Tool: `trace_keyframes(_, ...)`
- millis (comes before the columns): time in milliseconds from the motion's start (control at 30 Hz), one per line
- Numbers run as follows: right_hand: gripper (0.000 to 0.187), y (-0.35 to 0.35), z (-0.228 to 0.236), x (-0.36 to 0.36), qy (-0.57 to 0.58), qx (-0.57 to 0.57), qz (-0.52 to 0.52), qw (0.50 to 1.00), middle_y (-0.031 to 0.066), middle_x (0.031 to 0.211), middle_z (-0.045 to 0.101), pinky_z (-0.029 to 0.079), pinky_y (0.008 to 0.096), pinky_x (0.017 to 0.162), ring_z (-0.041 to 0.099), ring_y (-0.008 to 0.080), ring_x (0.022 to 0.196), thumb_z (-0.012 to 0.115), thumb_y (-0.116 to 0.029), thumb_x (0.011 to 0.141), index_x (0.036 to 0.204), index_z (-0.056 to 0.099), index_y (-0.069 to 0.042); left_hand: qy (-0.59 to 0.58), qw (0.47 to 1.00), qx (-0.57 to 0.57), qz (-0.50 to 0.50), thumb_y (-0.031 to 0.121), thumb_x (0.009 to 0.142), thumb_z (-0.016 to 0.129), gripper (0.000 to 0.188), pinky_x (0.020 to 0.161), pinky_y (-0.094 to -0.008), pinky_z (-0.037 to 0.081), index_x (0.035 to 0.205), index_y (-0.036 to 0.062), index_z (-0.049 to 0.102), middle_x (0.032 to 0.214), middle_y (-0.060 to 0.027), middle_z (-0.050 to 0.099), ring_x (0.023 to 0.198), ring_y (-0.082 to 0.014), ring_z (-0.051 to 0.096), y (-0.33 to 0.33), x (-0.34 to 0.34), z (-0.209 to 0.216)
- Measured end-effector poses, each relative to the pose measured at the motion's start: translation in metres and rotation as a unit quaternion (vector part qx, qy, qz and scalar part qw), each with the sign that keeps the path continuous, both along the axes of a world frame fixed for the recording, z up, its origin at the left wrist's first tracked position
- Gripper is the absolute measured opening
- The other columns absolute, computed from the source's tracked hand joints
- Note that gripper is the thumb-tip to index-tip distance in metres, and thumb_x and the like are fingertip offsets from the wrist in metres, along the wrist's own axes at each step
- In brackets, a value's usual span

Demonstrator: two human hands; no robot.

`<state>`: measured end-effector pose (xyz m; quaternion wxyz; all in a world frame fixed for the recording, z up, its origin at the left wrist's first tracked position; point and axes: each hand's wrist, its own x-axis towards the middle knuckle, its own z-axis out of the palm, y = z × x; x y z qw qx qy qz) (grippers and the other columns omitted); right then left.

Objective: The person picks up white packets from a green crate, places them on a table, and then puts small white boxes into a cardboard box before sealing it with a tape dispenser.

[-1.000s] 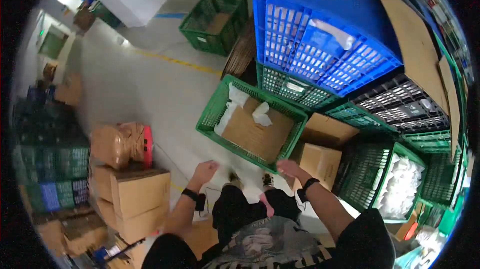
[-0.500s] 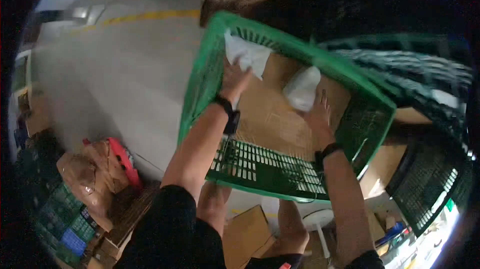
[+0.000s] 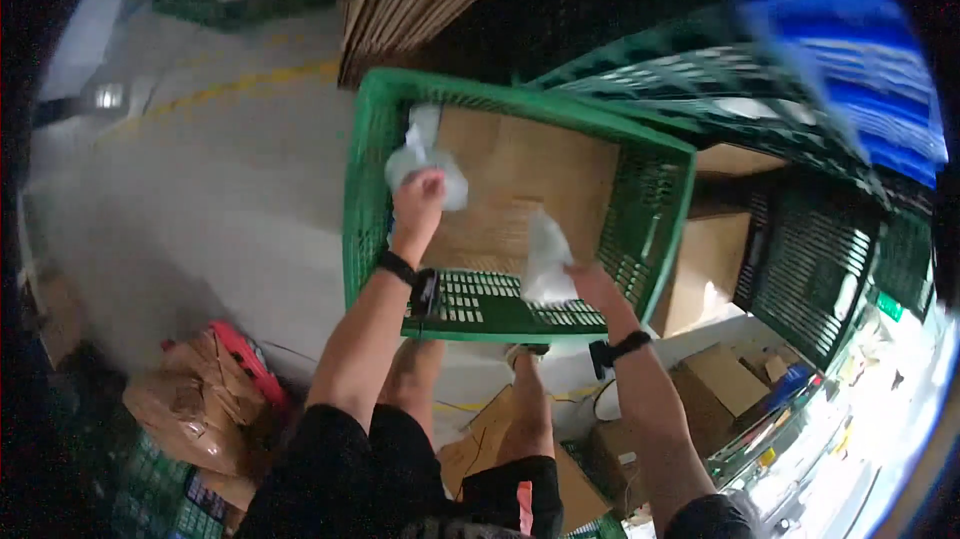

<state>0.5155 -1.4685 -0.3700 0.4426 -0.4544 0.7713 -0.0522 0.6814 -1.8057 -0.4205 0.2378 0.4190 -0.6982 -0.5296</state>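
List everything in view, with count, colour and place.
Open crate: one, green, centre
Cardboard lining: one, brown, crate floor
Plastic bags: at least two, white, at the hands
Stacked cardboard: several, brown, beyond crate
Blue crate: at least one, blue, upper right
Mesh crates: several, dark, right
Cardboard boxes: several, brown, right
Taped package: one, brown, lower left
Red object: one, red, lower left
Floor line: at least one, yellow, left
Wristbands: two, black, on the wrists
Left hand: one, bare, gripping a bag
Right hand: one, bare, gripping a bag
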Motion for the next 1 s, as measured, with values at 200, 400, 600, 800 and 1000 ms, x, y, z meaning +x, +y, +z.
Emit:
trace_keyframes(200,0.035,0.130,0.236,0.075,-0.241,0.031,-0.340,0.908,0.0093,0.115,0.064,0.045,0.0367,0.094,0.058,0.0190,0.101,0.053,-0.022,0.097,0.125,0.059,-0.001,-0.124,0.978,0.026,-0.168,0.022,0.087,0.066,0.021,0.064,-0.0447,0.045,0.083,0.0011,0.064,0.076,-0.0157,0.061,0.073,-0.0333,0.059,0.103,0.044,0.188)
trace_keyframes(400,0.061,0.242,0.393,0.141,-0.184,-0.014,-0.463,0.867,0.0170,0.107,0.065,0.044,0.0388,0.089,0.058,0.0255,0.095,0.046,-0.052,0.097,0.120,0.058,0.004,-0.102,0.952,-0.006,-0.288,0.004,0.081,0.065,0.006,0.068,-0.0383,0.049,0.085,0.0014,0.069,0.082,-0.0119,0.063,0.075,-0.0259,0.061,0.193,0.081,0.375)
trace_keyframes(600,0.066,0.367,0.439,0.167,-0.137,-0.072,-0.555,0.817,0.0199,0.120,0.061,0.041,0.0404,0.096,0.057,0.0289,0.109,0.043,-0.056,0.096,0.120,0.058,0.004,-0.029,0.896,-0.029,-0.442,-0.001,0.082,0.059,0.011,0.058,-0.0277,0.047,0.084,-0.0006,0.070,0.072,-0.0078,0.058,0.062,-0.0154,0.058,0.325,0.009,0.513)
trace_keyframes(800,0.063,0.500,0.438,0.161,-0.114,-0.101,-0.645,0.749,0.0205,0.116,0.062,0.042,0.0409,0.093,0.057,0.0327,0.107,0.042,-0.053,0.097,0.114,0.061,0.004,0.040,0.808,-0.141,-0.571,0.028,0.091,0.061,0.022,0.070,-0.0297,0.050,0.098,0.0070,0.063,0.088,-0.0067,0.065,0.077,-0.0233,0.062,0.447,-0.037,0.556)
trace_keyframes(1000,0.060,0.610,0.484,0.125,-0.064,-0.141,-0.708,0.689,0.0157,0.100,0.065,0.044,0.0399,0.082,0.059,0.0268,0.091,0.044,-0.052,0.097,0.109,0.062,0.003,0.043,0.776,-0.123,-0.617,0.008,0.084,0.059,0.011,0.063,-0.0286,0.048,0.087,0.0019,0.067,0.076,-0.0067,0.059,0.068,-0.0179,0.059,0.593,-0.125,0.605)
